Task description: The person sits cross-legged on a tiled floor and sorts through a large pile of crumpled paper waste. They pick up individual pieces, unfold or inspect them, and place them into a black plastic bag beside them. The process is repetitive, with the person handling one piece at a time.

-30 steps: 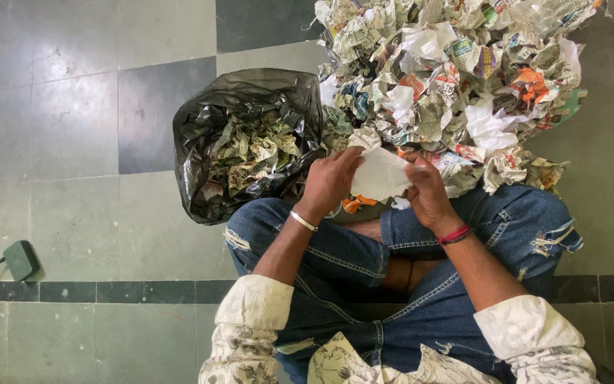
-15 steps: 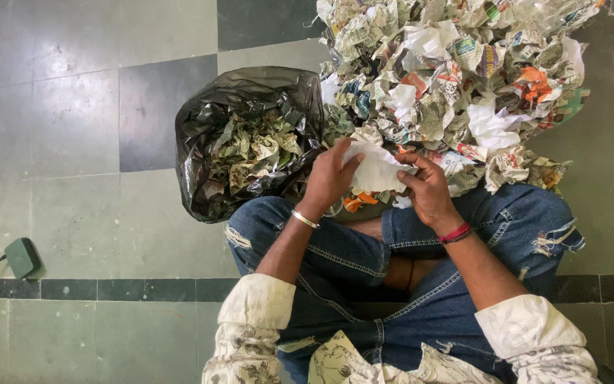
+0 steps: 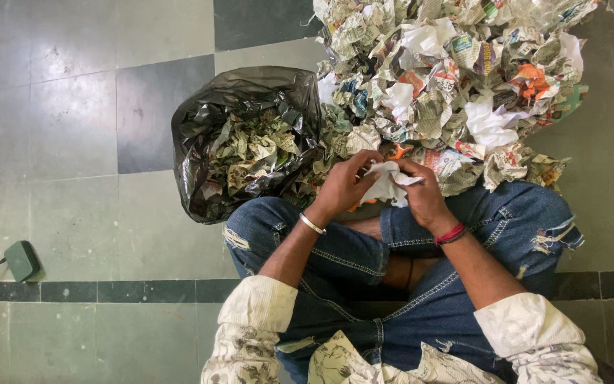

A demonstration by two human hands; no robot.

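Now white paper (image 3: 385, 186) crumpled smaller.

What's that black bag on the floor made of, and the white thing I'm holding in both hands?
Bag: looks like thin plastic film, glossy, with shiny crinkled folds. White piece between left hand and right hand: probably paper, matte and sharply creased; tissue or thin sheet, hard to say.

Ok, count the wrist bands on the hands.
2: a silver bangle on the left hand and a red band on the right hand. Rolled sleeves could hide more.
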